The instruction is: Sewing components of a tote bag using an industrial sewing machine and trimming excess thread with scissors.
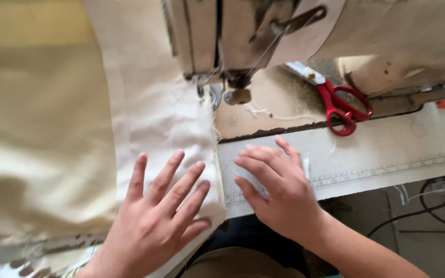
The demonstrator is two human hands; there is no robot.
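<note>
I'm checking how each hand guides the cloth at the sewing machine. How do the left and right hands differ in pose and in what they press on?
The left hand lies with its fingers spread wide on the cream fabric; the right hand keeps its fingers closer together. The left hand points up and to the right, the right hand up and to the left. The right hand presses the paler stitched strip, not the cream fabric. Both lie flat, palms down, holding nothing.

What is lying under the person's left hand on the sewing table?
Under the left hand lies a strip of off-white cloth that runs up to the sewing machine needle. The table surface below that cloth is covered, so it cannot be seen.
</note>
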